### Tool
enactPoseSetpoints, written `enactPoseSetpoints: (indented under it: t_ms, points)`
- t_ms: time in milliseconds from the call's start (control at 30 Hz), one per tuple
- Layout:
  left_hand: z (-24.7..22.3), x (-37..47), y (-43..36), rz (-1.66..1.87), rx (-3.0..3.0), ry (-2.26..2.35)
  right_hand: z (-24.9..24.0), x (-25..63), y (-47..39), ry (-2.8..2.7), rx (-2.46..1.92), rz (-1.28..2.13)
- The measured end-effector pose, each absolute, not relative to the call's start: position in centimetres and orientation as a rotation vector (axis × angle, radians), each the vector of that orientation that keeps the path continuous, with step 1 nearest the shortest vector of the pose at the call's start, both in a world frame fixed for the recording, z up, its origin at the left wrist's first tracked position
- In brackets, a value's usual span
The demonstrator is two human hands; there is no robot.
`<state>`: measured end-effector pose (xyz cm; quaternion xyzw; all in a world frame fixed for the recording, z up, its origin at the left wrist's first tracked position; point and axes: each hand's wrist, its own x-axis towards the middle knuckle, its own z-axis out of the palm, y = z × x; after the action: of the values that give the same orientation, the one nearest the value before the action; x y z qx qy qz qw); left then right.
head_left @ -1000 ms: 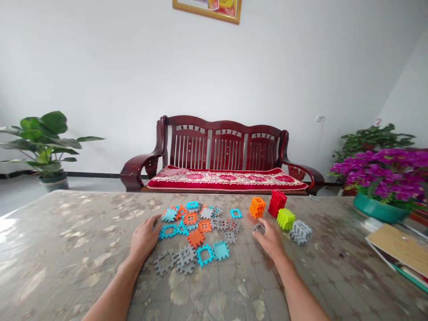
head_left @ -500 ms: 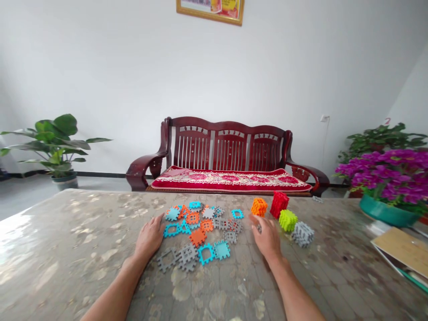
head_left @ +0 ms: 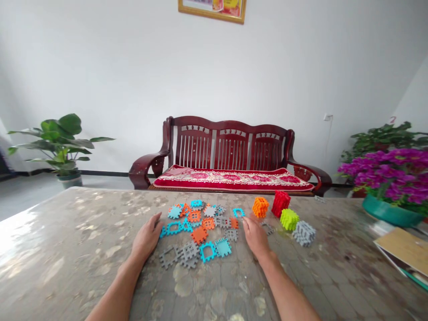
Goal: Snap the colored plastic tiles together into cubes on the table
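My left hand (head_left: 146, 238) rests on the table at the left edge of a spread of toothed plastic building panels, fingers stretched forward and empty. Closest to it are a blue frame panel (head_left: 174, 228) and a pale blue panel (head_left: 174, 211). At the spread's right side is my right hand (head_left: 257, 238), its fingers drawn together and pointing left; what they hold is hidden. Just left of its fingertips lies an orange panel (head_left: 234, 223), with a blue frame panel (head_left: 238, 212) above it. A grey panel (head_left: 267, 228) lies right of that hand.
Stacks of orange (head_left: 260, 207), red (head_left: 281, 203), lime green (head_left: 289, 219) and grey panels (head_left: 304, 233) stand to the right. Further right are a teal flowerpot (head_left: 389, 213) and a cardboard piece (head_left: 406, 247). A wooden sofa (head_left: 232, 147) stands beyond the table.
My right hand has moved left from beside the orange stack to the pile's edge. A grey panel there no longer covers the orange one. My left hand has drawn back slightly.
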<state>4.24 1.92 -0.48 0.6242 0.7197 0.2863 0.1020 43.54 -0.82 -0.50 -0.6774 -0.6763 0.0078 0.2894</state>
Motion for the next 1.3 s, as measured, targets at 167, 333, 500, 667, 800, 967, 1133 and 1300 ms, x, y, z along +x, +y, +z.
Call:
enactPoseSetpoints:
  t_ms: [167,333,500,667,800,967,1133,1300]
  points:
    - [-0.2,4.3,2.3,0.742,1.873,2.192,-1.2,45.1,0.1,-1.533,-1.895,0.106]
    - [0.0,4.8,2.2,0.643,1.992,2.249,-1.6,45.2,-0.1,-1.558,-1.828,0.047]
    - [-0.3,5.2,2.0,0.5,2.02,2.252,-1.5,44.5,-0.8,-1.678,-1.812,-0.042]
    - [-0.2,5.7,1.7,0.375,2.091,2.199,-1.1,44.3,-0.8,-1.727,-1.889,-0.056]
    - [0.0,6.4,1.6,0.327,2.13,2.184,-0.5,43.9,-1.1,-1.743,-1.9,-0.044]
    - [0.2,8.1,1.2,0.279,2.224,2.138,0.2,43.3,-1.5,-1.777,-1.983,-0.057]
    - [0.0,9.0,1.1,0.357,2.254,2.074,0.1,42.9,-1.4,-1.741,-2.023,-0.089]
    - [-0.3,7.6,2.2,0.757,2.056,2.008,0.5,44.3,-1.6,-1.602,-1.97,-0.175]
